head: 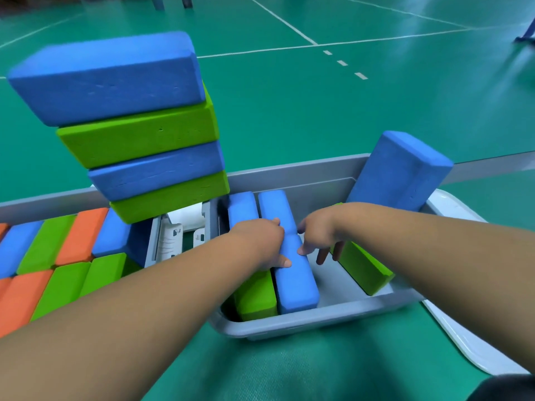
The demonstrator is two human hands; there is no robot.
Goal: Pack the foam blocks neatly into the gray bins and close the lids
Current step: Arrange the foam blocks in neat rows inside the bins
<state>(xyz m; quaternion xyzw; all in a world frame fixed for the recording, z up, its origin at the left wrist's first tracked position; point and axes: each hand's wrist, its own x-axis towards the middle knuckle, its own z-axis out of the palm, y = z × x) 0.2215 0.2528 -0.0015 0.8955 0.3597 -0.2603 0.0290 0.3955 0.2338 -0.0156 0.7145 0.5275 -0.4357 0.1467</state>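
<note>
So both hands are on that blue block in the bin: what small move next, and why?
Probably slide the blue block snug against the green block on its left. The left hand holds it, the right hand touches its side, and bare bin floor shows on its right, where more blocks must fit.

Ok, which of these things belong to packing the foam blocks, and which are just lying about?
Part of the job:
left hand, right hand, the blue block they touch, gray bin, two green blocks inside, leaning blue block, stack of four blocks, packed blocks on the left, white lid.

Just lying about:
dark furniture legs, blue object at the right edge.
</note>
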